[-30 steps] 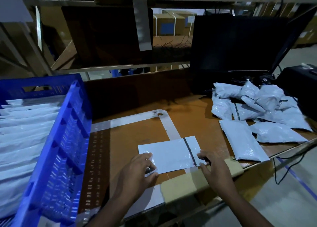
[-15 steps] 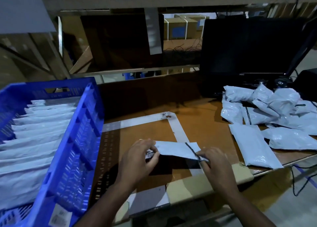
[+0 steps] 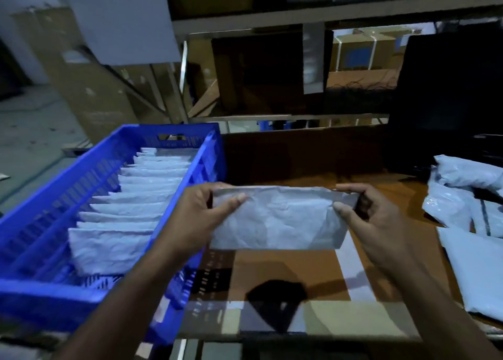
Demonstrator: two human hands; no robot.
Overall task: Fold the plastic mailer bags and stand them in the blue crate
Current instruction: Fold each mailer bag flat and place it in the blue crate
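A folded white mailer bag (image 3: 280,218) hangs in the air above the brown table, held stretched between both hands. My left hand (image 3: 198,218) pinches its left end, thumb in front. My right hand (image 3: 367,218) pinches its right end the same way. The blue crate (image 3: 81,185) stands to the left, right beside my left hand, with several folded white bags (image 3: 128,218) standing in a row inside it. A heap of unfolded white mailer bags (image 3: 468,212) lies at the table's right edge.
The brown table (image 3: 294,272) carries white tape lines and a beige strip along its front edge. A dark monitor (image 3: 449,87) stands at the back right. Metal shelving with cardboard boxes rises behind the table.
The bag was lying flat on the table, then got folded and lifted clear of it by both hands. The view has swung left, toward the crate.
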